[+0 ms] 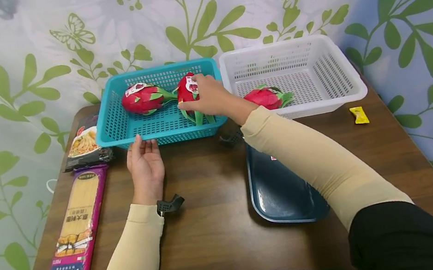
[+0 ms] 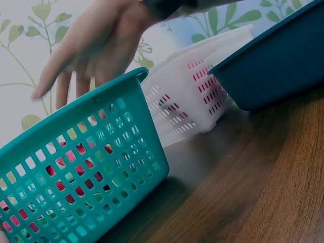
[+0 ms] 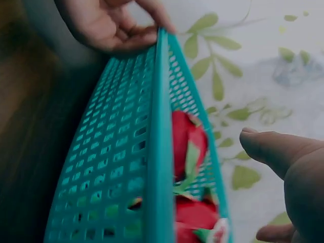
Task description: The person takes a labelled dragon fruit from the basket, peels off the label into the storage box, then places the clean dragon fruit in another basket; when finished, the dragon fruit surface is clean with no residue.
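Observation:
My left hand [image 1: 146, 166] is at the front of the teal basket [image 1: 172, 138], palm up. Its thumb and curled fingers grip the basket's rim, as the right wrist view shows. Two red dragon fruits lie inside: one at the left [image 1: 141, 100] with a white sticker, the other at the right [image 1: 184, 94]. Over that right dragon fruit reaches my right hand [image 1: 212, 96], thumb and fingers spread and pointing down. In the right wrist view the right hand [image 3: 309, 177] stands apart from the fruits, holding nothing. A third dragon fruit [image 1: 260, 99] sits in the white basket [image 1: 351, 94], partly behind my right forearm.
A dark blue tray [image 1: 268, 213] lies under my right forearm. On the left are a purple spaghetti packet [image 1: 79, 216] and a black noodle packet [image 1: 85, 143]. A yellow wrapped candy [image 1: 359, 115] is at the right, and a patterned curtain [image 1: 225, 21] hangs behind.

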A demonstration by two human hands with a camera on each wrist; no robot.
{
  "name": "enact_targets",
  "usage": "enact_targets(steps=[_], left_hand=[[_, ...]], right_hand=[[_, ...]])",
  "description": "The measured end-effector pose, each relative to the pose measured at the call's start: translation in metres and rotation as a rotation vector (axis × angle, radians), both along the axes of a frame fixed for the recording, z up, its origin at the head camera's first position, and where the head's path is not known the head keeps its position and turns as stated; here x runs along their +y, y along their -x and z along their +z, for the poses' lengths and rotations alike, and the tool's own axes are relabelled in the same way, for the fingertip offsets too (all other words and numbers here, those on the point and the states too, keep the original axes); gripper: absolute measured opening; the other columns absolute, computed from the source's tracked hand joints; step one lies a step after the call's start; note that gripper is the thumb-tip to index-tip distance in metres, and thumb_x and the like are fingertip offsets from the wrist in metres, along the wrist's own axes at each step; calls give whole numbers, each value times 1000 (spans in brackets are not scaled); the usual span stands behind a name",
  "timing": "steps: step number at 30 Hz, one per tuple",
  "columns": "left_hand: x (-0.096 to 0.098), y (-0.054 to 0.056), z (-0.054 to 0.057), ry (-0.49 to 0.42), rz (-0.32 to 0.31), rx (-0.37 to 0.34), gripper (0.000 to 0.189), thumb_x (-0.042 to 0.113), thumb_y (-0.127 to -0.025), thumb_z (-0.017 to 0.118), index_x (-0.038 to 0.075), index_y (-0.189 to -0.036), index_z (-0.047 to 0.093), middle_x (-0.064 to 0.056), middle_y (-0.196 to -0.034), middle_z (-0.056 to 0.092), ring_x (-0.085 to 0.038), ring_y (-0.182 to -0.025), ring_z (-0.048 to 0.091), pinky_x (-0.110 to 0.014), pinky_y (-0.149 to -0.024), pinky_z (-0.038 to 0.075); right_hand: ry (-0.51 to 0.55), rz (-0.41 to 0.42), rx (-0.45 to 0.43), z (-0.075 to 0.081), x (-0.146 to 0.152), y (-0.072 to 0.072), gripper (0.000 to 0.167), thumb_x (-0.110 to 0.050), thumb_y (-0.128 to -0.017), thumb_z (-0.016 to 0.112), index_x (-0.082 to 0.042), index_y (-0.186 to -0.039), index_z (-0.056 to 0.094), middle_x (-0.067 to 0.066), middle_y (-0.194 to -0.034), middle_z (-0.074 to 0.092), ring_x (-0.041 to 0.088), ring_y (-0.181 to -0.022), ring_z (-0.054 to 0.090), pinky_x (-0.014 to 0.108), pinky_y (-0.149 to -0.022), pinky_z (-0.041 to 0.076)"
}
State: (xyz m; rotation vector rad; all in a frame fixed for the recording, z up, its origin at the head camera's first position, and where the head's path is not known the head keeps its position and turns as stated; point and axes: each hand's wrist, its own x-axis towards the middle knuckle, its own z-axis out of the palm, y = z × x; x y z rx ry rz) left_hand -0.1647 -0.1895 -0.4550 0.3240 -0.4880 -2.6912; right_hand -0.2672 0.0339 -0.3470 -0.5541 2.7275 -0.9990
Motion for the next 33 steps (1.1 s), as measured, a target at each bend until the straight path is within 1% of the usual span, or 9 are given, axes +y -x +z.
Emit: enact_targets(steps=[4,7,12,16,19,22,26,29,33], left_hand=[[1,2,-1,21,7,9,16,3,-104,67,-1,-104,51,-15,-93,54,-26,-84,58,-34,-83,58],[2,3,-3,28,9,19,16,3,-104,66,-2,-105,51,-15,-92,54,-26,-84,58,-35,-82,58],[4,3,-4,57,6,21,18,5,-104,68,-1,-106,51,-14,-94,55,-25,-85,59,-34,-84,58],[4,1,-3,63,8,-1,17,5,-105,67,0,-107,51,-14,-95,55,-24,-86,59,-33,-84,58],[3,0,-4,62,9,-5,15,5,-105,65,0,-106,51,-14,-97,56,-25,-87,60,-33,-85,58],[2,1,-3,79,8,4,16,6,-105,67,0,-107,52,-14,-97,56,-25,-88,60,-33,-87,58],[2,1,-1,75,11,5,16,5,-104,67,-1,-106,53,-14,-96,57,-24,-87,61,-33,-86,58],[2,0,-1,51,23,-1,15,3,-104,67,-1,-104,52,-15,-93,57,-25,-84,61,-33,-83,59],[1,0,-1,50,35,0,15,2,-103,67,-1,-102,52,-15,-92,57,-25,-82,61,-34,-82,60]], right_hand=[[-117,-82,-50,-13,-19,17,104,-58,-92,75,-3,-160,19,15,-150,40,30,-140,36,39,-95,56],[-142,-148,-74,-21,-29,24,109,-56,-92,77,-4,-162,13,18,-154,34,33,-143,32,41,-97,56],[-174,-275,-78,-26,-43,30,121,-59,-89,78,-3,-166,3,22,-160,26,38,-146,27,43,-106,50],[-213,-349,-73,-32,-50,32,122,-58,-89,79,-1,-165,3,23,-161,25,35,-147,27,40,-110,46],[-234,-358,-77,-37,-51,36,121,-59,-90,78,0,-165,4,21,-161,26,32,-147,28,38,-111,45],[-296,-329,-63,-39,-52,38,120,-64,-90,74,3,-164,7,22,-161,27,32,-146,29,37,-109,47],[-328,-307,-62,-39,-52,35,117,-67,-89,73,6,-161,16,21,-156,36,31,-140,39,37,-104,52],[-274,-301,-94,-42,-52,33,121,-65,-87,77,6,-161,13,20,-151,45,32,-135,49,38,-102,53],[-203,-303,-130,-45,-53,34,131,-61,-85,82,5,-163,1,20,-150,49,34,-135,52,41,-102,53]])
